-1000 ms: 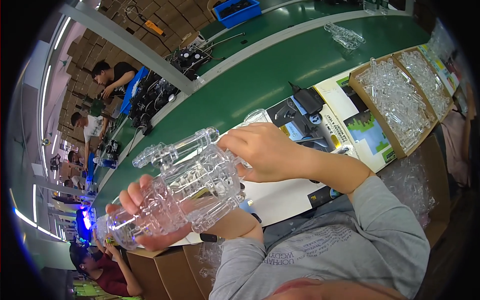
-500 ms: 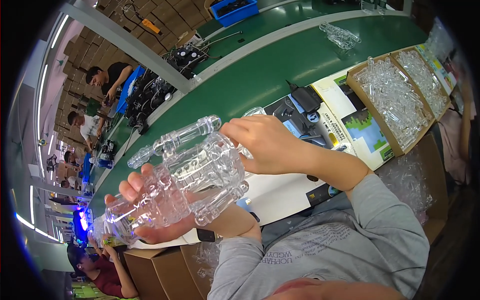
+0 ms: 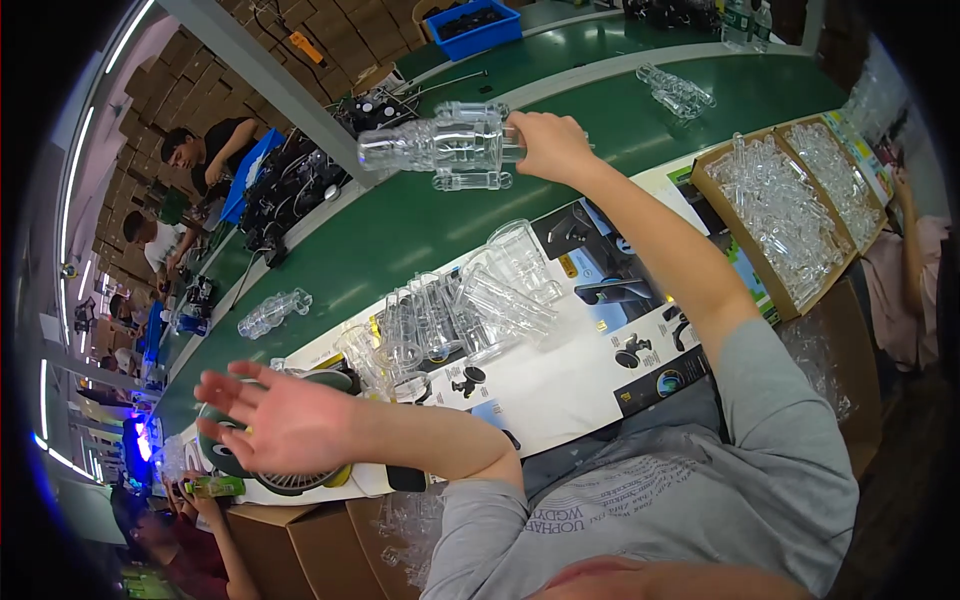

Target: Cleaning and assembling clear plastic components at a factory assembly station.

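Observation:
My right hand [image 3: 552, 148] grips a clear plastic rocket-shaped piece [image 3: 455, 145] by its wide end. The piece lies level above the green table [image 3: 420, 215], with a slim clear tube along each side. My left hand [image 3: 285, 425] is open and holds nothing, its fingers spread, over a dark round grille [image 3: 300, 482] that it partly hides. Between the hands, several clear plastic cups and tubes [image 3: 430, 320] stand and lie on a white printed cardboard sheet [image 3: 560, 375].
Similar clear pieces lie on the table at the left [image 3: 275, 312] and far right [image 3: 677, 92]. An open carton [image 3: 738, 240] of small clear tubes is at right. A metal post [image 3: 260, 80] rises at far left. A blue bin [image 3: 480, 40] stands behind. Other people work at left and right.
My left hand has let go of the rocket-shaped piece and opened, moving lower. My right hand has carried the piece up and away, over the green table, uncovering the cups on the sheet.

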The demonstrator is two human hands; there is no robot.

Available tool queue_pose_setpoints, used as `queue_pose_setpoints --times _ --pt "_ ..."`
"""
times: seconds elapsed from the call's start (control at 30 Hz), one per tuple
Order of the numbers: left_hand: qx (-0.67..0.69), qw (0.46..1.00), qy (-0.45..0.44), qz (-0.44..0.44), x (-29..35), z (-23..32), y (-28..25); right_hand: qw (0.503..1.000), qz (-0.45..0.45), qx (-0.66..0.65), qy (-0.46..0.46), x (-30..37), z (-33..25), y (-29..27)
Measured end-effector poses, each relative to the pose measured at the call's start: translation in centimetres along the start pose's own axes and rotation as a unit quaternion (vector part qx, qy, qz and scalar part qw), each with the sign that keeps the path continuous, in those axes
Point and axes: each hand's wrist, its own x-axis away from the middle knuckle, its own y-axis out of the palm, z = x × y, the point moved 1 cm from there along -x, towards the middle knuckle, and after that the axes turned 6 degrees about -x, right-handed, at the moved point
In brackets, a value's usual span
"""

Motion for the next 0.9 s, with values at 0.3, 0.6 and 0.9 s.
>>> queue_pose_setpoints --times 0.3,0.6,0.9 --pt "0.057 0.998 0.032 0.0 -0.5 0.8 -1.7 0.961 -0.218 0.169 0.041 -3.2 2.1 9.3" --pt "-0.07 0.995 0.043 0.051 0.4 0.4 0.7 0.938 -0.287 0.191 0.033 -5.1 2.5 11.8" --pt "0.081 0.996 -0.018 -0.038 -0.7 0.4 -1.8 0.974 -0.144 0.161 -0.071 -2.5 -2.0 5.6"
